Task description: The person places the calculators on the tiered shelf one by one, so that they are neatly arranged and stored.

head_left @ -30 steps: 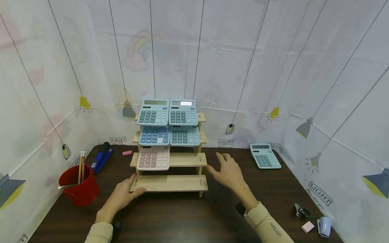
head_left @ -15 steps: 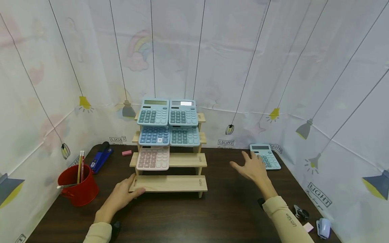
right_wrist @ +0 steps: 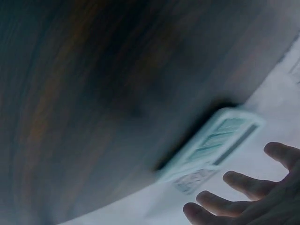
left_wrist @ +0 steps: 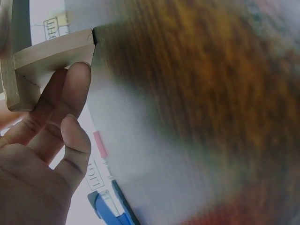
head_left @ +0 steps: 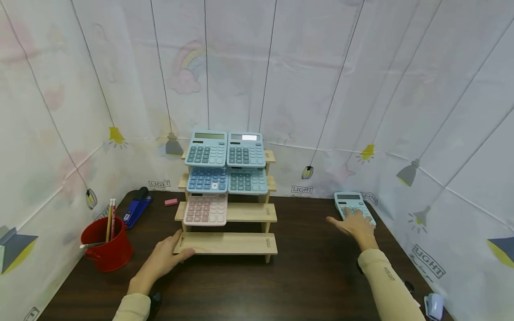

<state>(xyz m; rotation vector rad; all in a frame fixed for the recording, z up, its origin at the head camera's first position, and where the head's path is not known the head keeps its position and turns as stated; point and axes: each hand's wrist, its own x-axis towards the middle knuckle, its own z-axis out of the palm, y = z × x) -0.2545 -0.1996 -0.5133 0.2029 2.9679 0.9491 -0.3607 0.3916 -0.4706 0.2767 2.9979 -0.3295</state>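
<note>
A tiered wooden display stand [head_left: 226, 243] stands mid-table. My left hand [head_left: 158, 261] holds the left end of its lowest shelf, thumb along the front edge and fingers at the side; the left wrist view shows the fingertips against the wooden end [left_wrist: 54, 49]. At the far right lies a light blue calculator [head_left: 349, 196]. Over its lower keys my right hand [head_left: 359, 228] reaches with spread fingers, holding nothing. In the right wrist view, these fingers [right_wrist: 248, 185] are extended near the calculator [right_wrist: 218, 140]. The stand bears a pink calculator [head_left: 205, 210] and several blue ones [head_left: 206, 151].
On the left stands a red bucket [head_left: 108, 256] with pencils. Behind it lie a blue stapler [head_left: 136, 209] and a pink eraser [head_left: 171, 202]. Near the right edge is a small pale blue stapler [head_left: 434, 306], with a dark object beside my sleeve. Printed cloth walls enclose the table.
My right hand has moved from beside the stand rightward to the far-right calculator, now overlapping its lower keys. The left hand has stayed at the shelf end.
</note>
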